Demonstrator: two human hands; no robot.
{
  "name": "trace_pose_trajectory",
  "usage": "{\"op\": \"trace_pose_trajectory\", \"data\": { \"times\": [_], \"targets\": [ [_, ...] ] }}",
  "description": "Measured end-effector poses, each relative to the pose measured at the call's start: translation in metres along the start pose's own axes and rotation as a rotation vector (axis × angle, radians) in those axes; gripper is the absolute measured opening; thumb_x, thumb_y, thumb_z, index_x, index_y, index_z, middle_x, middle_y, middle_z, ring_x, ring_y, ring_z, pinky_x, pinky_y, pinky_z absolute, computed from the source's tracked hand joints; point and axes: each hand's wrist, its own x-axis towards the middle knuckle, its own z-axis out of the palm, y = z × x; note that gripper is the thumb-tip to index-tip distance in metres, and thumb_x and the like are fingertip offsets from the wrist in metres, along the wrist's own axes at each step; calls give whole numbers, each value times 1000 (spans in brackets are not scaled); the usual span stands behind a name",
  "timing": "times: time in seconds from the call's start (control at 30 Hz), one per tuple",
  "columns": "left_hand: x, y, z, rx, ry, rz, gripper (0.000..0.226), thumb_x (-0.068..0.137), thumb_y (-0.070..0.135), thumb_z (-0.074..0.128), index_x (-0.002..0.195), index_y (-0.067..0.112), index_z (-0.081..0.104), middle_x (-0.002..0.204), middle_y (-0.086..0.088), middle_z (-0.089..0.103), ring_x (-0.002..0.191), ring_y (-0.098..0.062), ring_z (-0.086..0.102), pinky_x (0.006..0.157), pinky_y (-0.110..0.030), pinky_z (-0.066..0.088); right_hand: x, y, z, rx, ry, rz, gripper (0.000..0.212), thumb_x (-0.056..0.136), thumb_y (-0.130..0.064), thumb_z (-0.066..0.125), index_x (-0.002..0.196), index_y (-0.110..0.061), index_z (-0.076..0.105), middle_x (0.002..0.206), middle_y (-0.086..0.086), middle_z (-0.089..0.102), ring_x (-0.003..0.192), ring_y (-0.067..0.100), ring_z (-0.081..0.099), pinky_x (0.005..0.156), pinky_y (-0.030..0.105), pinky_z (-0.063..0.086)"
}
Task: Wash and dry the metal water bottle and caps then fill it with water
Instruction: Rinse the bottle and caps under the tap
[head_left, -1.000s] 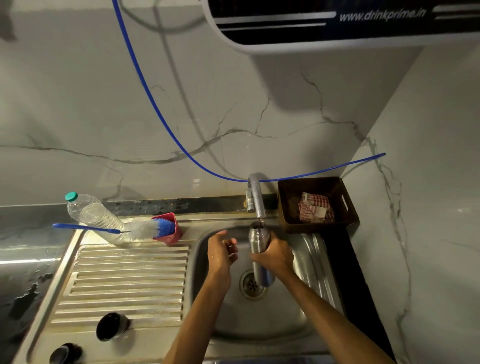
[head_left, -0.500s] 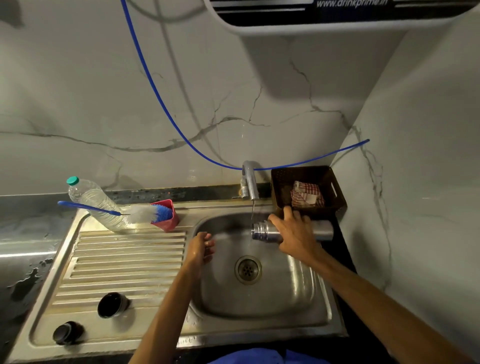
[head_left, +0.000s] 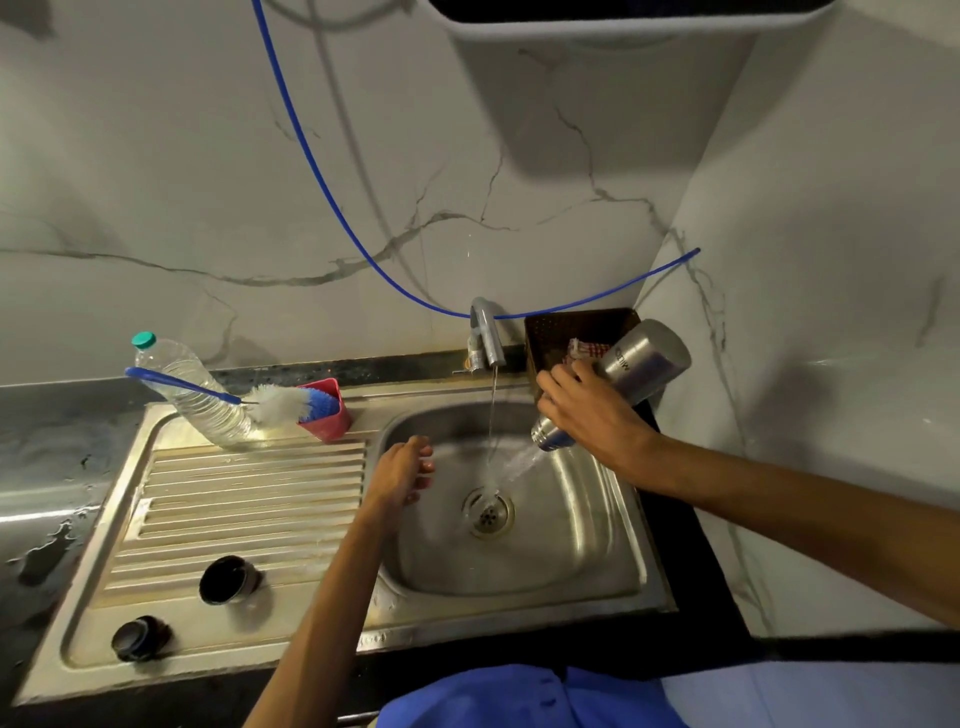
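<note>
My right hand (head_left: 589, 410) grips the metal water bottle (head_left: 641, 366) at the sink's right rim, tipped mouth-down to the left with its base raised. Water pours from the bottle's mouth into the steel sink (head_left: 613, 561). A thin stream also runs from the tap (head_left: 485, 332) toward the drain (head_left: 488, 514). My left hand (head_left: 402, 470) hovers over the sink's left side with loosely curled fingers, holding nothing. Two dark caps (head_left: 228, 579) (head_left: 137, 638) sit on the ribbed drainboard (head_left: 249, 499) at the front left.
A clear plastic bottle with a green cap (head_left: 192, 395) leans behind the drainboard. A blue-handled bottle brush (head_left: 280, 402) lies in a pink cup (head_left: 327, 410). A brown basket with a checked cloth (head_left: 561, 332) stands behind the sink. A blue hose (head_left: 332, 202) hangs across the wall.
My right hand took the bottle from upright under the tap, laid it level, then tipped its base up to the right; water now pours out. My left hand drew back to the sink's left.
</note>
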Motion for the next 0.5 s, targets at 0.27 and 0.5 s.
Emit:
{"op": "trace_pose_trajectory", "data": {
  "times": [0.27, 0.5],
  "targets": [
    [-23, -18, -17, -12, -52, 21, 25, 96, 43, 56, 97, 21, 69, 80, -1, 67, 69, -18, 58, 61, -30, 41, 6, 1, -37, -111, 1, 22, 46, 77, -34, 75, 116, -15, 59, 107, 15, 45, 97, 32, 48, 89, 49, 42],
    [-53, -28, -49, -80, -30, 23, 15, 102, 30, 54, 96, 19, 63, 77, -3, 62, 58, -15, 53, 58, -30, 35, 20, -39, -53, -189, 33, -48, 36, 86, -36, 69, 117, -18, 61, 108, 13, 47, 100, 33, 44, 88, 51, 36]
  ]
}}
